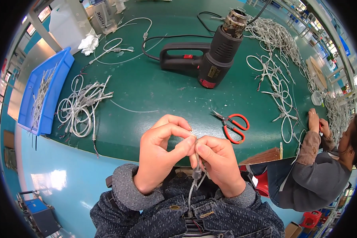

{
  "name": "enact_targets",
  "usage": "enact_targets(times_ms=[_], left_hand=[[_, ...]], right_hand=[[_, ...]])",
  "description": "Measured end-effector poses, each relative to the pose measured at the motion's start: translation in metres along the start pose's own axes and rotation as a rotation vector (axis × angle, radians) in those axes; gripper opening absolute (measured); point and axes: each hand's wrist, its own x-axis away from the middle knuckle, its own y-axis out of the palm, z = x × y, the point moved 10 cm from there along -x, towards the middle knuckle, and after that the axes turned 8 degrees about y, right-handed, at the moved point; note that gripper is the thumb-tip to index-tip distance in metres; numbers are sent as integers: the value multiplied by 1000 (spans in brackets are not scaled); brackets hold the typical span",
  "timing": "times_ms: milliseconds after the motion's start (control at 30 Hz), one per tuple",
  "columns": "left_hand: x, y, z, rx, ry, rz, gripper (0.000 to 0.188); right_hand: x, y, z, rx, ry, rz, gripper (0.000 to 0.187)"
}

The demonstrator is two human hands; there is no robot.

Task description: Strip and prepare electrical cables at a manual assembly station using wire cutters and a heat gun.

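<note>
Just past the table's near edge, my two hands meet over a grey cable (197, 160). Thumb and forefinger of my left hand (162, 142) are pinched at the cable's upper end. My right hand (218, 158) grips the same cable just below, between thumb and fingers. Under the hands hangs a clear grey cylindrical bead (196, 173) on the cable, and the rest of it runs down toward my jacket. The very tip of the cable is mostly covered by my fingertips. Red-handled scissors (235, 127) lie on the table right of my hands.
A black heat gun (216, 55) stands nozzle up on the green table (135, 89). Bundled cables (83, 101) lie at left beside a blue tray (61, 85) of wires. More cables (279, 87) spread at right, where a co-worker (325, 170) sits. White tissue (89, 43) lies far left.
</note>
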Motion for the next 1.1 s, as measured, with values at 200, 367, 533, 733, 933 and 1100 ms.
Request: enact_targets(times_ms=[200,367,533,733,933,1100], left_hand=[[-2,0,8,-137,102,-25,7],[-3,0,17,-246,161,-50,9],[-6,-1,27,-353,237,-62,11],[-7,4,44,-555,376,-87,12],[-4,7,49,-666,452,-69,10],[0,0,19,-242,155,38,10]], right_hand=[[0,0,-1,-10,5,-2,24],[-1,-3,-1,-12,-19,5,23],[-1,-5,2,0,-16,8,21],[0,-8,-2,37,-33,62,17],[3,-10,-13,156,-141,153,9],[9,-10,-23,227,-285,233,4]])
